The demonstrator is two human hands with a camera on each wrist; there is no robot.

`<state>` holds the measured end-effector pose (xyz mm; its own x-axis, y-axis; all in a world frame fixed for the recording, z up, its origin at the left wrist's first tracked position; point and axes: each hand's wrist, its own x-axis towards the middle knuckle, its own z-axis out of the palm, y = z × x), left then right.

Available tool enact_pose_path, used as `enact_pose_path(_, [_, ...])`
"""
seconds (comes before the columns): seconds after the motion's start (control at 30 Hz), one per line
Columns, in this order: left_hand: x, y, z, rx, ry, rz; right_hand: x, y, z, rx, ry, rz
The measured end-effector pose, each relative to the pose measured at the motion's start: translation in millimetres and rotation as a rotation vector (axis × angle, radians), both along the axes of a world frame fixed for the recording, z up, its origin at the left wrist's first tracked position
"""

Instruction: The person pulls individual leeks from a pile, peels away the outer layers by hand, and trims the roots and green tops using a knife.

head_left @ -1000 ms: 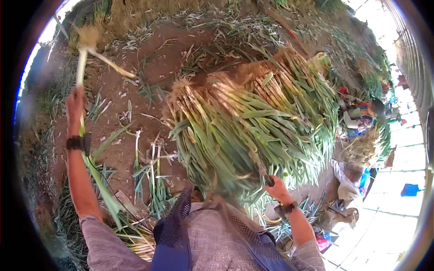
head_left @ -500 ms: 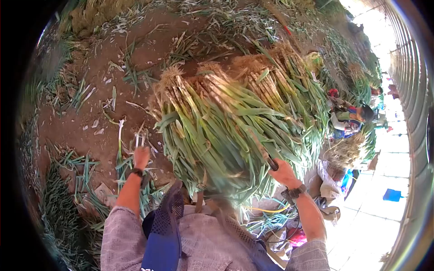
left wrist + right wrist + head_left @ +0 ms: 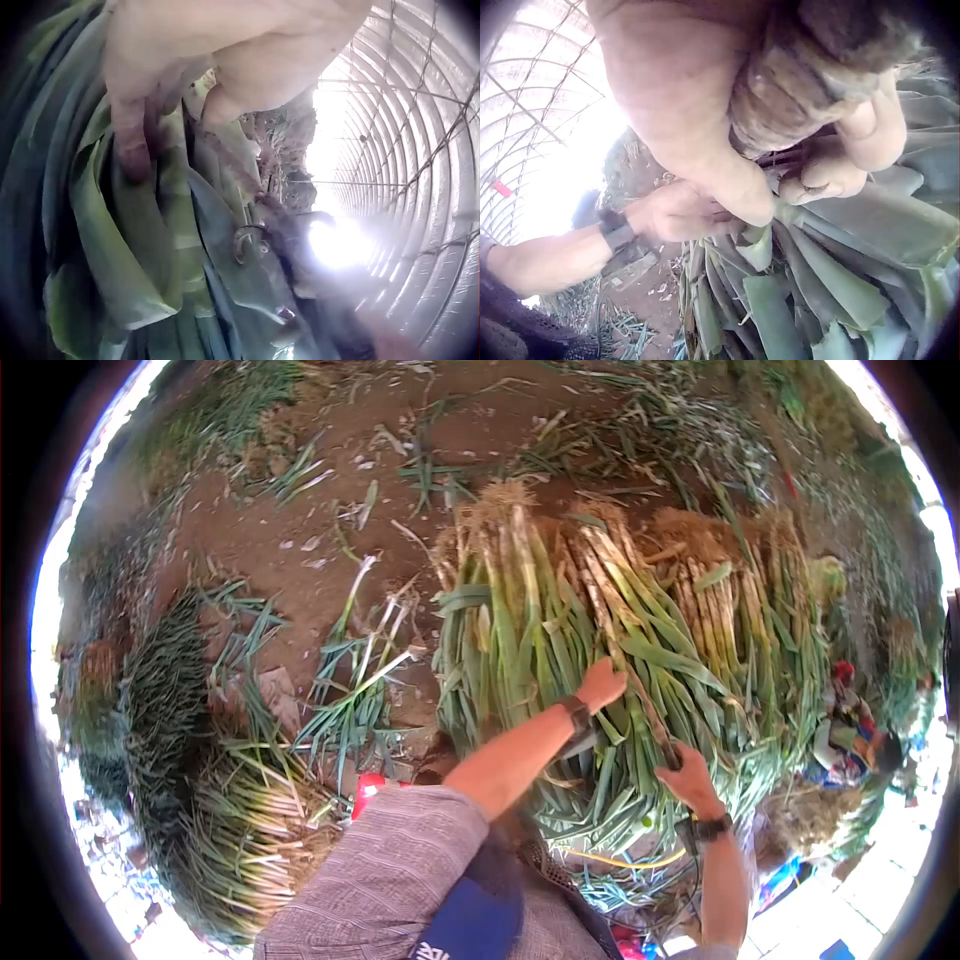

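Roots up, leeks (image 3: 520,600) lie in a large overlapping pile in the head view. My left hand (image 3: 600,685) is on the middle of the pile; in the left wrist view its thumb and fingers (image 3: 135,142) pinch a green leek (image 3: 174,195) among broad leaves. Below and to the right, my right hand (image 3: 690,778) grips the dark end of a long, thin brown tool (image 3: 650,710), which slants up across the leaves toward my left hand. The right wrist view has the fingers round its thick, wrapped handle (image 3: 780,97); what the far end touches is unclear.
Some thin leeks (image 3: 375,680) lie on the soil left of the pile, with a heap of white-stemmed ones (image 3: 260,820) at lower left. A yellow hose (image 3: 630,863) runs below the pile. Another person (image 3: 850,745) is at the far right.
My left hand has come from the raised leek at upper left, past the loose leeks, to the pile. The right hand still grips the tool. The head view has turned left.
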<state>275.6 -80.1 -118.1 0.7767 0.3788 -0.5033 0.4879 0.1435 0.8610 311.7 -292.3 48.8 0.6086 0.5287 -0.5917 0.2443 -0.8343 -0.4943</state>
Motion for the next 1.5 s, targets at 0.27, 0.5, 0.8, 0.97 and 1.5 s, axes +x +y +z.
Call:
enact_pose_path(0.27, [22.9, 3.6, 16.1, -0.367, 0.095, 0.377, 5.7, -25.0, 10.2, 0.017, 0.070, -0.053])
enact_pose_path(0.5, [24.6, 18.2, 14.7, -0.877, 0.079, 0.288, 14.0, -47.7, 33.5, -0.002, 0.008, -0.086])
enact_pose_path(0.8, [-42.9, -36.9, 34.8, -1.005, -0.189, 0.316, -13.7, -90.2, 58.4, -0.007, 0.171, -0.102])
enact_pose_path(0.97, [-129.5, -59.7, 37.4, -0.745, 0.059, -0.164, -70.9, -91.0, 73.2, -0.094, 0.080, 0.015])
enact_pose_path(1.5, [-155.8, -69.5, 22.8, -1.007, 0.147, 0.049, -152.2, -137.8, 24.8, -0.033, -0.018, 0.041])
